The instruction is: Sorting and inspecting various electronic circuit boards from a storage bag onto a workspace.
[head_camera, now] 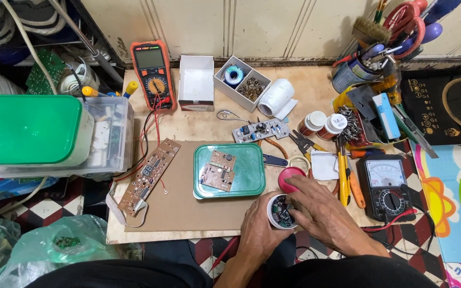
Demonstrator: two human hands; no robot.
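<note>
A small round white plastic tub [281, 212] is held at the near edge of the brown cardboard mat [182, 208], just in front of the person. It is steadied by the left hand [260, 229], whose fingers are curled around its side in a grip, so that the open mouth faces upward. The right hand [316, 208] is laid over the rim from the other side, with its fingertips dipped into the tub; whether anything is pinched between them cannot be told. Small dark electronic parts are seen inside the tub (too small to be named singly).

Touching the right hand, a round pink lid [290, 177] is set down flat, apparently put aside so that the tub stays open.

Farther out on the mat, a green rectangular plastic lid [230, 172] is used upside down as a shallow tray, and two small brown circuit boards [219, 169] are kept in it. A long brown circuit board with a ribbon cable [149, 176] lies loose to its left.

At the back of the board, a white cardboard box divided in two [241, 81] holds a blue spool in one compartment and a heap of small brownish metal parts in the other, and beside it an open white box [196, 80] appears to hold nothing. On the left, a clear plastic bin [108, 136] holds assorted parts, with a green-lidded container [28, 128] resting on it.
</note>
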